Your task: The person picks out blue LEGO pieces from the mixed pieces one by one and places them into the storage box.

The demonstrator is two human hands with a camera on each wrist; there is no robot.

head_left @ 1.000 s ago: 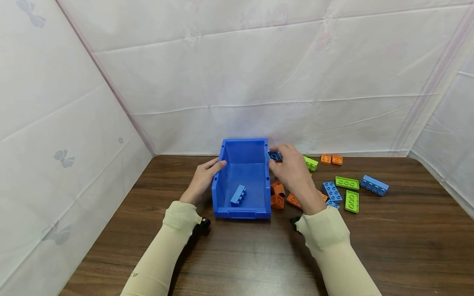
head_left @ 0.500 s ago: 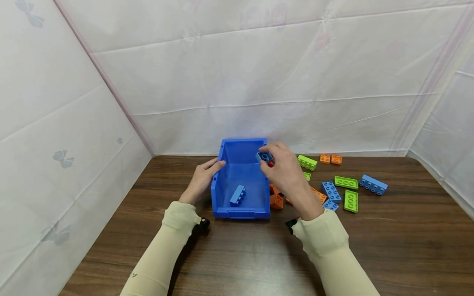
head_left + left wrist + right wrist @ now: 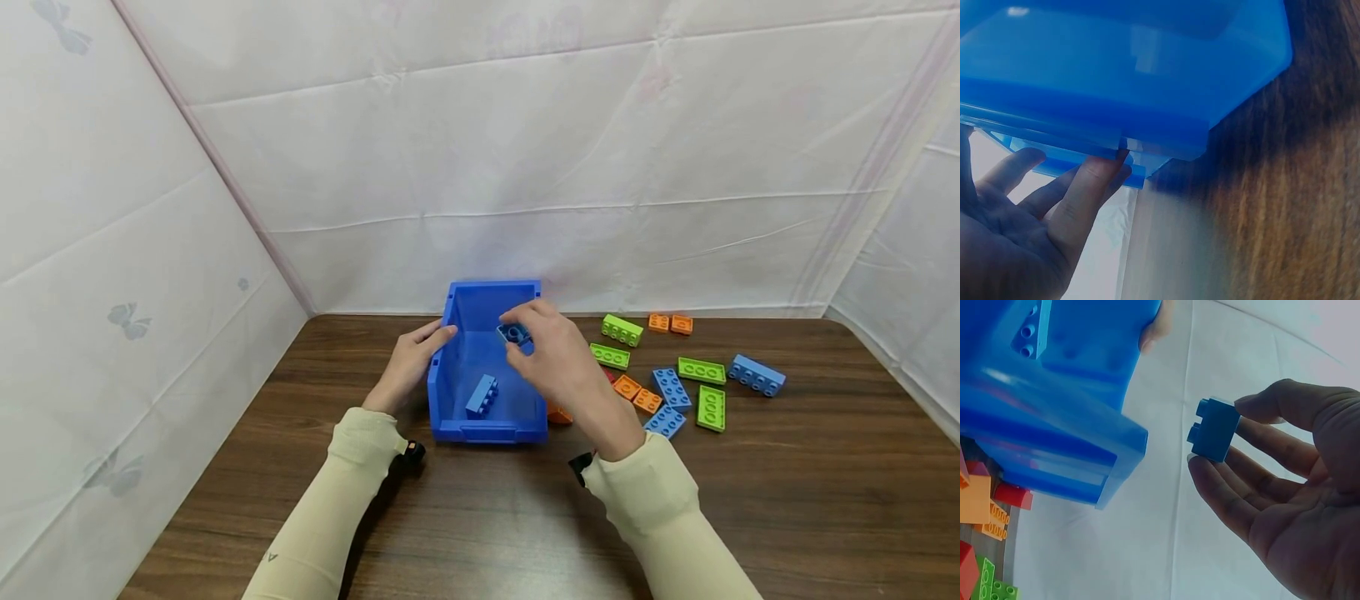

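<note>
A blue plastic storage bin (image 3: 491, 433) stands on the table against the back wall, one long blue toy block (image 3: 482, 397) lying inside it. My left hand (image 3: 408, 364) holds the bin's left wall, thumb over the rim; the left wrist view shows its fingers (image 3: 1079, 197) at that rim. Over the bin's right side, my right hand (image 3: 562, 354) pinches a small blue toy block (image 3: 513, 333) between thumb and fingertips. In the right wrist view this block (image 3: 1216, 431) is held above the bin, studs facing sideways, its underside toward the head camera.
Right of the bin lie several loose toy blocks: green plates (image 3: 702, 370), a tall green block (image 3: 622, 330), orange pieces (image 3: 648, 401), blue blocks (image 3: 671, 389) and a long blue block (image 3: 757, 375) farthest right. An orange block (image 3: 558, 413) sits close to the bin's right wall. White cloth (image 3: 480, 167) hangs behind.
My right hand has carried the small blue block leftward from beside the bin's right wall to over its inside. The left hand stays on the bin.
</note>
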